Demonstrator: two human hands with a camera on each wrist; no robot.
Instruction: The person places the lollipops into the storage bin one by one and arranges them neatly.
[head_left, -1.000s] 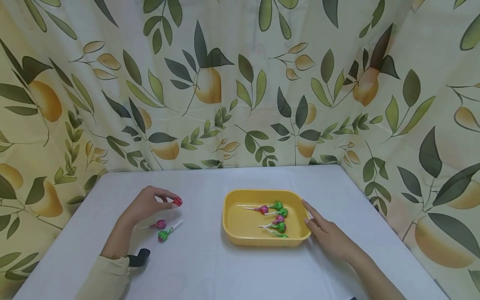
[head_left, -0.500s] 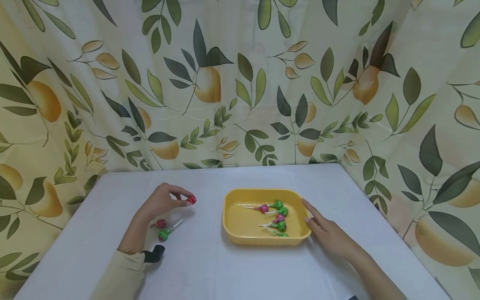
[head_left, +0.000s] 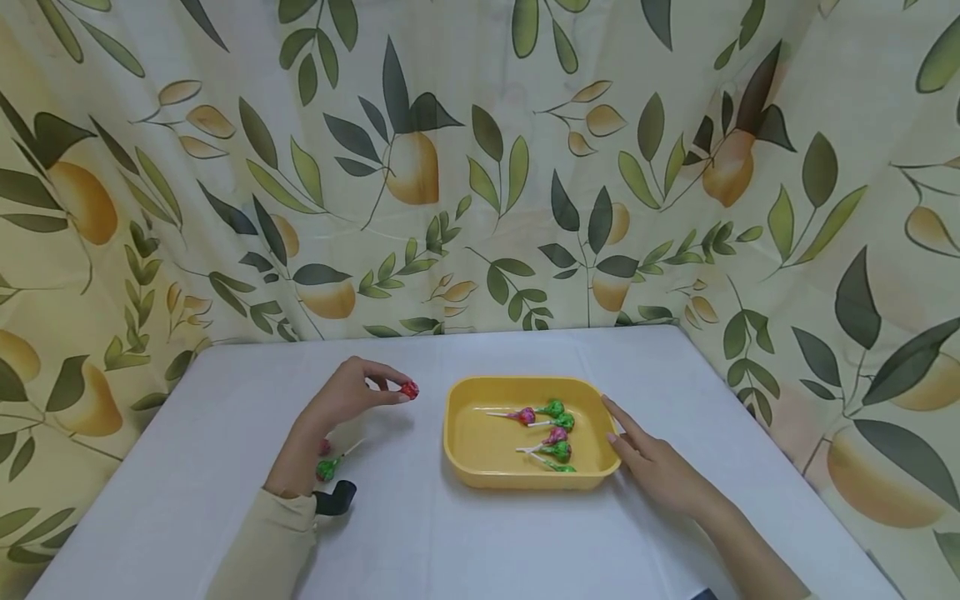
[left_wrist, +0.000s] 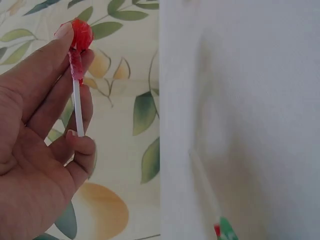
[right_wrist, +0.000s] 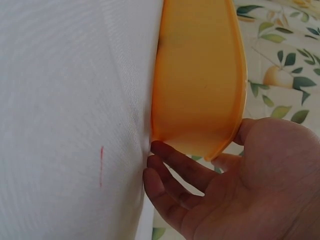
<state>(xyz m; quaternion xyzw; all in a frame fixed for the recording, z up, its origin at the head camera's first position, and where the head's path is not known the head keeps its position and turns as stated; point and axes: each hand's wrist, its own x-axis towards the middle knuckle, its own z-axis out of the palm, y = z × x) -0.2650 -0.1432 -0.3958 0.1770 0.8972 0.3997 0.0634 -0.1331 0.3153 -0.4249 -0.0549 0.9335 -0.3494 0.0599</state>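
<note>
My left hand (head_left: 348, 396) pinches a red-wrapped lollipop (head_left: 409, 390) by its head, above the table left of a yellow tray (head_left: 472, 454). In the left wrist view, the white stick (left_wrist: 78, 110) hangs down to the curled little finger. My right hand (head_left: 663, 471) rests against the tray's right end with fairly straight fingers. In the right wrist view, its fingertips touch the low part of the tray wall (right_wrist: 200, 85), with the thumb near the rim. Inside the tray lie several lollipops with green (head_left: 555, 408) and pink (head_left: 525, 416) wrappers.
A green lollipop (head_left: 326, 470) and a pink lollipop (head_left: 325, 447) lie on the white-covered table (head_left: 480, 542), partly behind my left wrist. A dark wrist camera (head_left: 337, 498) juts from the left sleeve. A fruit-patterned curtain (head_left: 442, 167) hangs around the table.
My left hand has moved right, carrying the red lollipop away from the two on the table and closer to the tray. My right hand and the tray have stayed put.
</note>
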